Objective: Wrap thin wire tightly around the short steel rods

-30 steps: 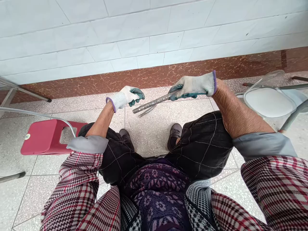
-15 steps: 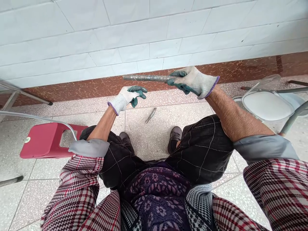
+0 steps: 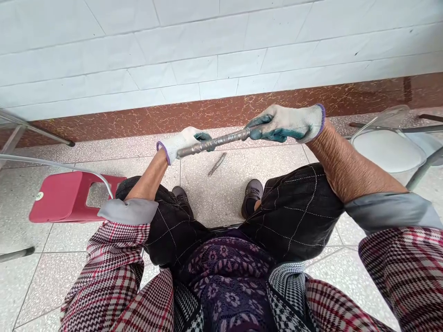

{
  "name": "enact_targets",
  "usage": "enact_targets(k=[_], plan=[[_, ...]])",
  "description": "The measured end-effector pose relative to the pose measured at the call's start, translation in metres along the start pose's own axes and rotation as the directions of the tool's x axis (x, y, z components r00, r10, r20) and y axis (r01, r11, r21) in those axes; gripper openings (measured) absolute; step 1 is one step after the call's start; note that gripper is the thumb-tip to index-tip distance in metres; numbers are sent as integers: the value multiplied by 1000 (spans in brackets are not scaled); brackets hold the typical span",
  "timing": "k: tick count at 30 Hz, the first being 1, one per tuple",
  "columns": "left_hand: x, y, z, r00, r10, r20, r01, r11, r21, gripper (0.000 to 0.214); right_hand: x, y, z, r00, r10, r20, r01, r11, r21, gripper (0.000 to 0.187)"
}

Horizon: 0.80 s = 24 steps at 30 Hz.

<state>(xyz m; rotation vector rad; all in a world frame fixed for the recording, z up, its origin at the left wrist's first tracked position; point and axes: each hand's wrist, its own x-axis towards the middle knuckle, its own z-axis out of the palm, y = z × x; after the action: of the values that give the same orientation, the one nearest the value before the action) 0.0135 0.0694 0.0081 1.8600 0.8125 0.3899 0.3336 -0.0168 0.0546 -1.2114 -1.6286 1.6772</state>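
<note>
A grey rod point(image 3: 226, 139), wound with a shiny wire-like wrapping, slants between my two gloved hands above the floor. My right hand point(image 3: 285, 123), in a white glove with a green coating, closes its fingers round the rod's upper right end. The lower left part of the rod crosses my left hand point(image 3: 192, 139), gloved alike, with the fingers bent around it; the palm is partly hidden. Below the rod, a short thin grey piece point(image 3: 217, 164) lies on the floor between my shoes.
A red plastic stool point(image 3: 57, 198) stands at the left, with a pale hose or tube point(image 3: 69, 166) across it. Metal legs point(image 3: 48, 131) stand at the far left. On the right is a chair with a pale round seat point(image 3: 387, 150). A tiled wall point(image 3: 221, 69) with a brown skirting runs ahead.
The rod has come down and tilted, its left end lower and nearer. Its left part now meets my left hand, which was apart from it. My right hand has shifted slightly right and down.
</note>
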Motion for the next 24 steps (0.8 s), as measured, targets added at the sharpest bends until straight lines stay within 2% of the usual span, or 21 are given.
enact_targets(k=[4,7,13,15,19,22,24], plan=[[2,13,6,990,94,-108,-107,988,-114,17,-6,-12,8,973,-139,-187,160,982,104,41],[7,22,9,974,146,-171,-179,963,-202,20,-6,-22,15,956,-173,-236,205,972,116,37],[9,40,5,927,262,-268,-269,963,11,15,9,-27,7,906,-215,-364,285,947,148,35],[6,47,5,933,251,-257,-277,958,-70,15,12,-28,3,895,-216,-390,293,944,150,36],[-1,60,10,967,191,-167,-239,906,-350,21,9,-34,3,881,-258,-397,327,938,115,32],[-4,64,15,976,191,-107,-219,873,-436,45,3,-40,4,853,-327,-406,408,904,128,31],[-5,65,16,982,174,-78,-190,867,-461,54,-1,-43,0,823,-375,-426,474,868,150,35]])
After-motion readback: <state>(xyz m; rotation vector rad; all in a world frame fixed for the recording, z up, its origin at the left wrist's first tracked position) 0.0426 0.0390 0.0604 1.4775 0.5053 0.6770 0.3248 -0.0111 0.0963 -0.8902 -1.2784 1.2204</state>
